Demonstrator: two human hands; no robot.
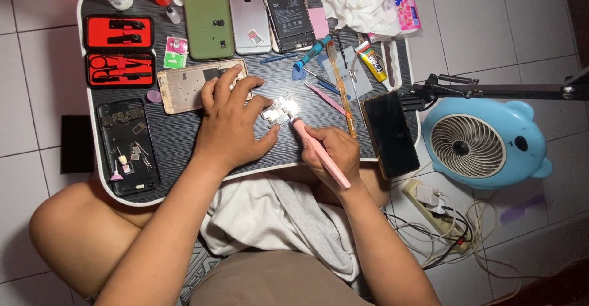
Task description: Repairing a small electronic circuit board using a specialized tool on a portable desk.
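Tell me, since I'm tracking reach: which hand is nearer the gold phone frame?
Left. The left hand lies with its fingers over the right end of the gold phone frame. The right hand is farther right and nearer the person, holding a pink pen-shaped tool.
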